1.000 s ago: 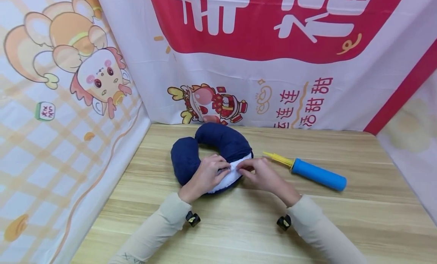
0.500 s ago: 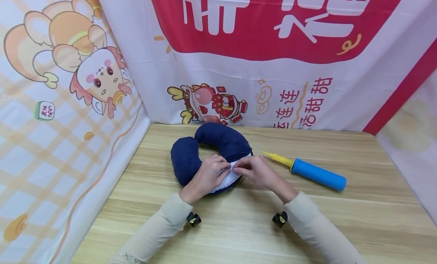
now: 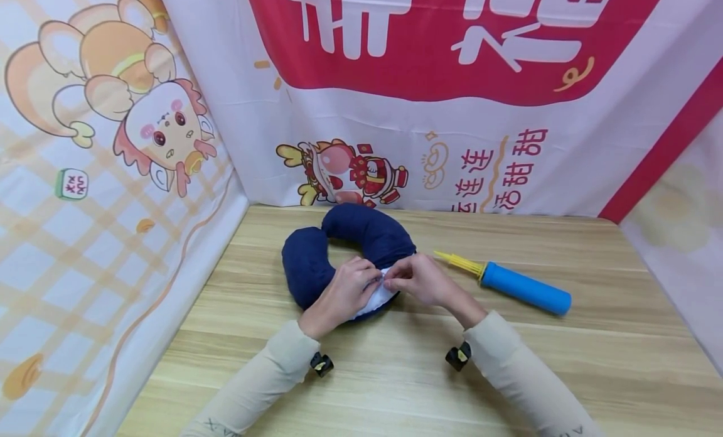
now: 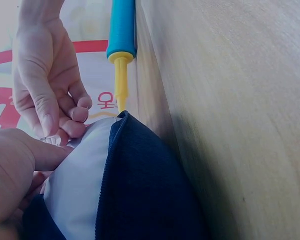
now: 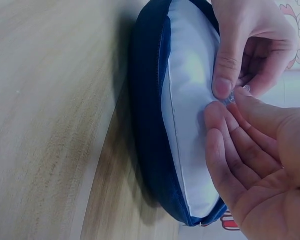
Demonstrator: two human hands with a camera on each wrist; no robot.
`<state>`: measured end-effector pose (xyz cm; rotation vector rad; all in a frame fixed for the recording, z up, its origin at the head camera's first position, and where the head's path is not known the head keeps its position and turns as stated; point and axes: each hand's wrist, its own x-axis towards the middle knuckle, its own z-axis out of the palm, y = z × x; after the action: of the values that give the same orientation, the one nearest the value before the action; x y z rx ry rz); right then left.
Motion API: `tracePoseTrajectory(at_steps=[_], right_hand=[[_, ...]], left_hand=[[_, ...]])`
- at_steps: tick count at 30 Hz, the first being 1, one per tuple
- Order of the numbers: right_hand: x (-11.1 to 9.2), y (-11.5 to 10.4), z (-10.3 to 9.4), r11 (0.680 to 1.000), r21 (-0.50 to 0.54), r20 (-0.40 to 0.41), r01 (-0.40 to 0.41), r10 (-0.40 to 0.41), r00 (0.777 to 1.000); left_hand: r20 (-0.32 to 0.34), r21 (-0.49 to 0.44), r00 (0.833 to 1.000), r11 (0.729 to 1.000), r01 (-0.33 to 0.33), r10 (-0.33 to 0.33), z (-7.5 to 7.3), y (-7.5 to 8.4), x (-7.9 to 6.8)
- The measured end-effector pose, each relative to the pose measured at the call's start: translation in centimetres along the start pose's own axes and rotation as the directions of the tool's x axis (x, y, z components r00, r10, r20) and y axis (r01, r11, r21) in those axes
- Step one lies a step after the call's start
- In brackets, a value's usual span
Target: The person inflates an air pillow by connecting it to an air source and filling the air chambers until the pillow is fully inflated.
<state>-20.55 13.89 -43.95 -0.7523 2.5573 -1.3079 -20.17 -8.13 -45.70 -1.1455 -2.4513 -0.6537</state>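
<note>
A navy U-shaped neck pillow point(image 3: 369, 233) lies on the table, its cover unzipped along the near right curve. The white inner bladder point(image 5: 189, 115) shows through the opening, edged by the zipper point(image 4: 104, 185). Out of the bladder sticks a small clear air valve point(image 5: 232, 96), partly hidden by fingers. My left hand point(image 3: 347, 287) pinches its base between thumb and fingers. From the right, my right hand point(image 3: 420, 280) brings thumb and forefinger to the valve's clear cap point(image 5: 246, 88) and pinches there; its other fingers lie along the white bladder.
A blue hand pump point(image 3: 525, 289) with a yellow nozzle point(image 3: 460, 264) lies right of the pillow on the wooden table point(image 3: 395, 374). A printed cloth point(image 3: 429, 110) hangs behind, and another point(image 3: 107, 236) closes the left side.
My right hand and forearm have shifted slightly left, bringing the fingertips closer to the left hand at the valve. The left hand, pillow and pump have stayed nearly in place.
</note>
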Motion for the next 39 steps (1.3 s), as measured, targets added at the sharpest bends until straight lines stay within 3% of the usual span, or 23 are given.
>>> tracePoseTrajectory(at_steps=[9, 17, 24, 32, 36, 39], right_hand=[[0.2, 0.1, 0.3, 1.000, -0.002, -0.021, -0.011, 0.011, 1.000], [0.2, 0.1, 0.7, 0.999, 0.024, -0.062, -0.038, 0.040, 0.997], [0.3, -0.5, 1.3, 0.997, 0.036, -0.132, -0.074, 0.078, 0.988], [0.2, -1.2, 2.2, 0.993, 0.026, -0.186, -0.118, 0.120, 0.975], [0.3, -1.1, 2.5, 0.993, -0.009, -0.190, -0.119, 0.116, 0.975], [0.3, -0.4, 2.5, 0.994, -0.005, -0.179, -0.113, 0.110, 0.978]], left_hand=[[0.009, -0.010, 1.000, 1.000, 0.008, -0.008, 0.0, 0.1, 0.1], [0.056, -0.101, 0.991, 0.987, 0.124, -0.119, -0.1, -0.1, 0.3], [0.071, -0.220, 0.982, 0.957, 0.189, -0.178, -0.3, -0.5, 0.5], [0.100, -0.254, 0.966, 0.933, 0.256, -0.237, -0.1, -0.7, 0.4], [0.101, -0.225, 0.968, 0.942, 0.248, -0.231, 0.0, -0.7, 0.4], [0.134, -0.151, 0.976, 0.970, 0.191, -0.172, -0.1, -0.7, 0.5]])
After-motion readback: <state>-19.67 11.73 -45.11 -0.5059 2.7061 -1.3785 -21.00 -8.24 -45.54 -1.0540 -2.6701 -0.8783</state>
